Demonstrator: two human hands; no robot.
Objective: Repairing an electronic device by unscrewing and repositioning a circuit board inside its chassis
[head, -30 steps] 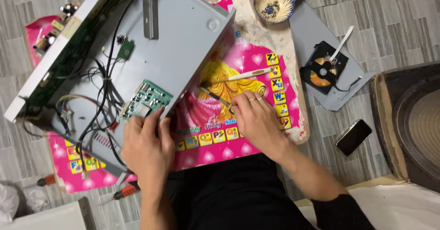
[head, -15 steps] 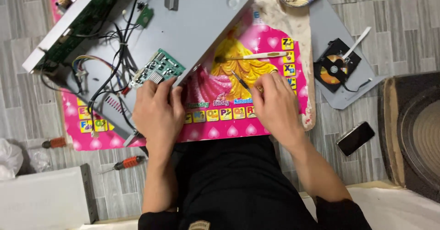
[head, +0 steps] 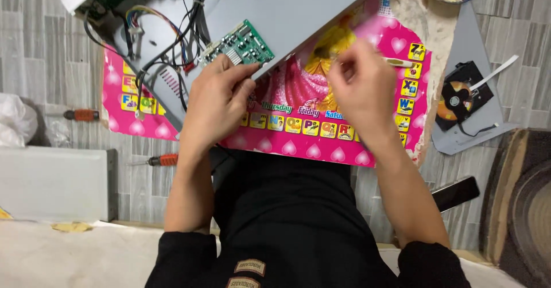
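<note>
The left hand [head: 215,101] pinches its fingertips on the near edge of a green circuit board [head: 238,44], which sits in the open grey metal chassis [head: 287,6] at upper centre. The right hand [head: 359,87], raised and blurred above the pink alphabet mat [head: 298,124] at centre, has fingers curled together; whether they hold anything cannot be told.

A dark phone [head: 455,193] lies on the floor tiles at the right, its rectangular screen black (nothing lit). Two small tan patches [head: 249,267] sit on the black garment below.
</note>
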